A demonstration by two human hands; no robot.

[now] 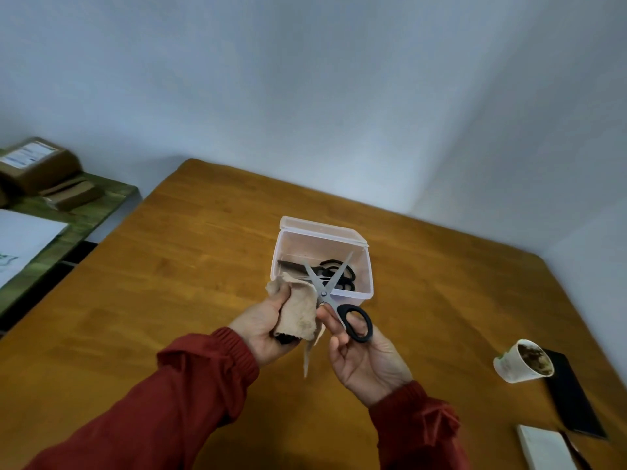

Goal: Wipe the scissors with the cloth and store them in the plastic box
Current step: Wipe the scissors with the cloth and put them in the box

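Both hands are closed on something: the left hand [263,322] has its grip clenched around a crumpled beige cloth [300,308], and the right hand [364,359] grips a pair of scissors [334,293] by its black handle loop, fingers curled through and around it. Those scissors are held up above the desk [169,283], blades spread wide in an X, tips pointing away from the person. One blade runs against the upper edge of the cloth, and a strip of the cloth hangs down between the two hands. Red sleeves [190,385] cover both forearms.

Just behind the hands stands the plastic box [368,266], clear, with its hinged lid tipped back open. Inside it lie other black-handled scissors [336,276]; how many I cannot tell.

Off to the person's right on the desk sit a white paper cup [509,366] with brown residue inside, a dark flat object [573,405] beside it, and a white pad [543,449] near the edge. To the left, a green shelf [101,201] carries brown parcels [37,164].
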